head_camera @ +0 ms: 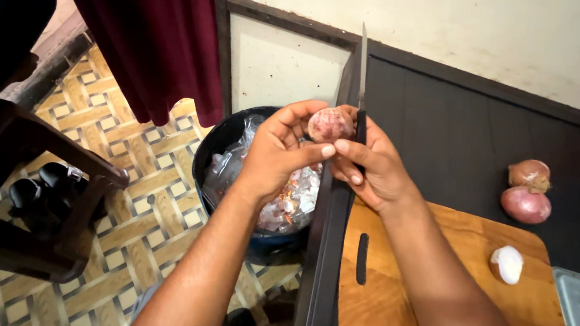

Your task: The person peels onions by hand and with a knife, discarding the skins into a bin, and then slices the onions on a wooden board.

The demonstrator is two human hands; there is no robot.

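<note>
Onion [330,124] between both hands, knife [362,85] upright beside it.

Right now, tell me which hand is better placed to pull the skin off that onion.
Left, probably. The left hand cups the onion over the bin with thumb and fingertips free on its skin. The right hand is occupied holding the knife, blade upward.

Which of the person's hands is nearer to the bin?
The left. The left hand holds an onion directly above the bin. The right hand, gripping the knife, is off to the bin's side, by the counter edge.
</note>
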